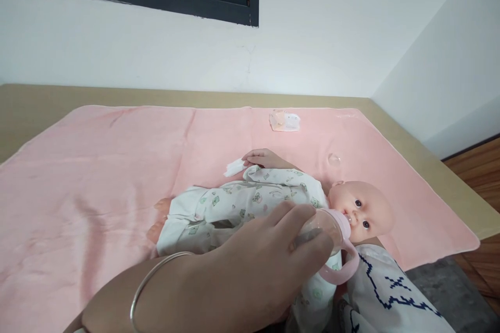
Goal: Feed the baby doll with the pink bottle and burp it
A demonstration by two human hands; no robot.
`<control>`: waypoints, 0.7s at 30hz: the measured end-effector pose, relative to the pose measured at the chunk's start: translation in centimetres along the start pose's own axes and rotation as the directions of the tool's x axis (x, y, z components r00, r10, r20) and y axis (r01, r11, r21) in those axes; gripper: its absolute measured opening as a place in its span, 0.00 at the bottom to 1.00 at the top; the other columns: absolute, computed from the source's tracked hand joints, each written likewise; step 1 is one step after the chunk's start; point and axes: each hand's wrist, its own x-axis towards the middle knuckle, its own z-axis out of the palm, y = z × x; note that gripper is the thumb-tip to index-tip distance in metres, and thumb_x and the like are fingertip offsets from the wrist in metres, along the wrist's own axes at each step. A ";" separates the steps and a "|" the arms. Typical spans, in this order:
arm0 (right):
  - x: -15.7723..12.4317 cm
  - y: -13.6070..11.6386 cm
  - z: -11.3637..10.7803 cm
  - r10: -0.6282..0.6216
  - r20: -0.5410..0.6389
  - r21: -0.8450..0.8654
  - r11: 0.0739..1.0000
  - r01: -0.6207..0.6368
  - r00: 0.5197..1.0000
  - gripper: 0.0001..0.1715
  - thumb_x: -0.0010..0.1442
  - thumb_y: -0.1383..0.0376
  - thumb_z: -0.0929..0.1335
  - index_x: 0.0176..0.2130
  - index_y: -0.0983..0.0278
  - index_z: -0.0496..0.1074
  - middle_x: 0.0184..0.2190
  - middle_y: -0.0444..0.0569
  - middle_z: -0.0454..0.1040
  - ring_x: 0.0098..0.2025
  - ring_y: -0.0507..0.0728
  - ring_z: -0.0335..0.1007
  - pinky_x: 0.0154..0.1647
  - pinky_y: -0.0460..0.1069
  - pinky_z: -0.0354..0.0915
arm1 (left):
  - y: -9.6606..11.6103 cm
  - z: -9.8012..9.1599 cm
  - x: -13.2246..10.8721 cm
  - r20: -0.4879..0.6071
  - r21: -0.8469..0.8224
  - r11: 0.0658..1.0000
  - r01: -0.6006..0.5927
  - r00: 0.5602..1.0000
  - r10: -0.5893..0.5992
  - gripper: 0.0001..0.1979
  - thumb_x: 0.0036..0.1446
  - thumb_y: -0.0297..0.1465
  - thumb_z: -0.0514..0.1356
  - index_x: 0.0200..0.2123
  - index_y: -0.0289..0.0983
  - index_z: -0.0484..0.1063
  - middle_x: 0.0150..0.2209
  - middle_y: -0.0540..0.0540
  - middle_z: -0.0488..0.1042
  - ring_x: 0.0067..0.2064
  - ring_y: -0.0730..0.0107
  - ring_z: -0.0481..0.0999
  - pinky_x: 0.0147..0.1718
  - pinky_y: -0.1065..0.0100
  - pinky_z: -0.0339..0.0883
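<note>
My left hand (269,250), wearing a silver bangle, reaches in from the lower left and is closed round a clear baby bottle (326,223) with a pink collar and handle. The bottle's teat is at the mouth of a baby doll (363,208) lying on its back in a white printed suit. From the lower right my right arm passes beneath the doll's neck. Beyond the doll's body, my right hand (262,157) comes out with its fingers closed on a white tissue (235,167). Part of the doll's body is hidden behind my left hand.
A pink mat (128,140) covers most of the wooden table (195,96). Near its back edge lies a small clear packet (285,120). A clear round cap (334,159) is beside the doll's head. White walls and a dark window frame (246,15) stand behind.
</note>
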 end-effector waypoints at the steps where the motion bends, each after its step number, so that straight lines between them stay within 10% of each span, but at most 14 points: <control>1: -0.1 0.0 0.0 -0.001 -0.005 -0.006 1.000 0.001 1.000 0.19 0.71 0.66 0.64 0.56 0.75 0.72 0.48 0.55 0.77 0.47 0.52 0.71 0.52 0.47 0.67 | 0.1 -0.1 0.0 0.000 0.000 1.000 0.001 1.000 -0.001 0.25 0.52 0.17 0.61 0.54 0.34 0.65 0.54 0.40 0.73 0.54 0.56 0.73 0.49 0.59 0.76; 21: -1.4 -1.1 -0.2 -0.008 0.049 0.063 0.998 0.005 0.999 0.18 0.74 0.63 0.61 0.54 0.70 0.72 0.54 0.55 0.75 0.53 0.53 0.71 0.62 0.51 0.65 | -0.1 0.5 0.3 -0.079 -0.015 1.000 -0.022 0.997 0.021 0.25 0.55 0.19 0.60 0.56 0.35 0.63 0.52 0.43 0.74 0.49 0.57 0.74 0.45 0.59 0.74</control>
